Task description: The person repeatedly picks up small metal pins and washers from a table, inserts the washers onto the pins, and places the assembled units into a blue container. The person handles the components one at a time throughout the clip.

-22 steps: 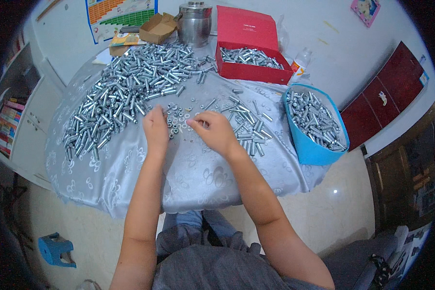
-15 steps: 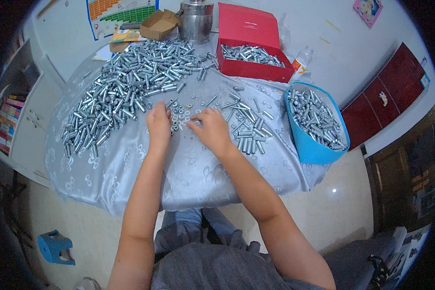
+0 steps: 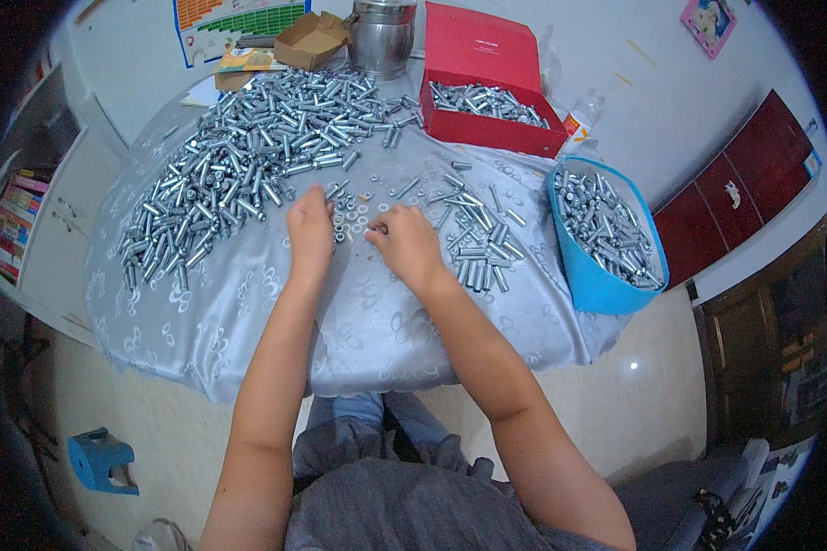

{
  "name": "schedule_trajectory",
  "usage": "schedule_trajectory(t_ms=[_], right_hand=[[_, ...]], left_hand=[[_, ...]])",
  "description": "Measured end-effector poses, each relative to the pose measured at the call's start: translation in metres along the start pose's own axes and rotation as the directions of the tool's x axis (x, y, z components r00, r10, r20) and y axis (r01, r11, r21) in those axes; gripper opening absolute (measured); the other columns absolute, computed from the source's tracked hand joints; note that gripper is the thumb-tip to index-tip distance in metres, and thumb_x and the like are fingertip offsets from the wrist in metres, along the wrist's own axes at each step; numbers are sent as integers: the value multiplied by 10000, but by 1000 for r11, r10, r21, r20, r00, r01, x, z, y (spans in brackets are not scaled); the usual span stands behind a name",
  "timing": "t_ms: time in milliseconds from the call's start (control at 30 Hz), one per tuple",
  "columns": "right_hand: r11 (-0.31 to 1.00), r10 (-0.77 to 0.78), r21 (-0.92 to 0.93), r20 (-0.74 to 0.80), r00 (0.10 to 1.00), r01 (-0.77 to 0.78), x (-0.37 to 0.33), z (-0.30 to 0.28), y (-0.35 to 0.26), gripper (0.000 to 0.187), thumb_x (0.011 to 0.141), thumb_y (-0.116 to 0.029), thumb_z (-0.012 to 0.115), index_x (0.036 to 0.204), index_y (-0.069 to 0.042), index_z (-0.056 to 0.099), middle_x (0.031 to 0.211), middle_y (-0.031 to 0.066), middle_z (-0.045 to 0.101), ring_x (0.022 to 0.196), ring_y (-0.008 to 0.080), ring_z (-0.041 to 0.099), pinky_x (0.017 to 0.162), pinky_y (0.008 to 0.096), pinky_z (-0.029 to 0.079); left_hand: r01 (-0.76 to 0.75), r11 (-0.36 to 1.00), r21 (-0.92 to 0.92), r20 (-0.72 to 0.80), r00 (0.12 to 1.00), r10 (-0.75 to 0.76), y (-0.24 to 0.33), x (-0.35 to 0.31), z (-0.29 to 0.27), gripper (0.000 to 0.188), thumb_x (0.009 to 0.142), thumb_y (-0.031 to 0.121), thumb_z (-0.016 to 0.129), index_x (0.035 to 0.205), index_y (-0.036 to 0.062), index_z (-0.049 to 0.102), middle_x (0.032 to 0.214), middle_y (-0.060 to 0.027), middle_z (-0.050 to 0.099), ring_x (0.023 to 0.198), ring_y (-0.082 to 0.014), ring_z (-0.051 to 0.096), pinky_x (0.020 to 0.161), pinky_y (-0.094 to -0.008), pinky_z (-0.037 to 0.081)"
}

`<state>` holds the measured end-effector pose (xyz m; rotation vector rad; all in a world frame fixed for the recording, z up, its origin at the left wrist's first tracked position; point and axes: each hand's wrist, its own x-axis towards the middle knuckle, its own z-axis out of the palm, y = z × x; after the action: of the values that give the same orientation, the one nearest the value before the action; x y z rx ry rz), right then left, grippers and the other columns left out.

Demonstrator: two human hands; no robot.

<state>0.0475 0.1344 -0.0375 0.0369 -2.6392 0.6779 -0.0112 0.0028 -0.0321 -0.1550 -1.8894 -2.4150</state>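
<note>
My left hand (image 3: pixel 311 231) is closed, its fingers curled over the table's middle. A silver bolt (image 3: pixel 338 188) sticks out beside its fingertips and appears to be in its grip. Just right of it, my right hand (image 3: pixel 407 243) pinches thumb and fingers together; a small dark bit shows there, too small to name. Between the hands lie several loose washers (image 3: pixel 359 208) and small nuts. A big heap of silver metal bolts and sleeves (image 3: pixel 248 151) spreads to the left and back. To the right of my right hand lies a smaller group of bolts (image 3: pixel 476 262), some lined up side by side.
A red box (image 3: pixel 496 133) with its lid up holds more metal pieces, as does a blue fabric bin (image 3: pixel 606 285) at the table's right edge. Behind stand a plastic bottle (image 3: pixel 581 119), a steel pot (image 3: pixel 382 41) and a cardboard box (image 3: pixel 311 41). A blue stool (image 3: pixel 101 459) stands on the floor.
The whole view has shifted slightly. My right hand's fingertips have drawn closer together, a little away from the washers; my left hand stays in nearly the same place.
</note>
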Motion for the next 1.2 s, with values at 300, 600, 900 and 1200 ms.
schedule_trajectory(t_ms=[300, 600, 900, 1200], right_hand=[[910, 22, 414, 5, 1000, -22, 7, -13, -1, 144, 728, -128, 638, 813, -16, 604, 803, 89, 606, 743, 196, 559, 664, 293, 440], [260, 179, 926, 233, 956, -275, 13, -26, -1, 176, 757, -147, 648, 856, -18, 582, 742, 27, 602, 643, 77, 538, 572, 187, 418], [-104, 126, 882, 470, 874, -459, 10, -30, 6, 174, 760, -153, 650, 875, -37, 587, 771, 26, 584, 679, 79, 526, 585, 208, 430], [515, 170, 854, -25, 985, -68, 4, -21, -16, 165, 774, -133, 619, 876, -3, 631, 833, 52, 612, 736, 98, 553, 656, 218, 437]], left_hand=[[-40, 993, 113, 45, 998, 35, -5, 0, 0, 416, 864, 296, 428, 520, 61, 438, 518, 25, 420, 502, -55, 348, 459, -246, 273], [-12, 974, 225, 125, 992, -17, 4, -12, 8, 363, 817, 240, 431, 524, 29, 479, 501, 19, 439, 476, -64, 360, 448, -254, 283], [-51, 981, 188, 274, 962, -3, 1, -13, 7, 373, 836, 272, 429, 558, 30, 485, 522, 15, 447, 479, -67, 370, 446, -252, 286], [58, 995, 79, 244, 967, -76, 4, -12, 9, 403, 870, 346, 429, 566, 82, 457, 513, 28, 405, 459, -70, 361, 433, -235, 287]])
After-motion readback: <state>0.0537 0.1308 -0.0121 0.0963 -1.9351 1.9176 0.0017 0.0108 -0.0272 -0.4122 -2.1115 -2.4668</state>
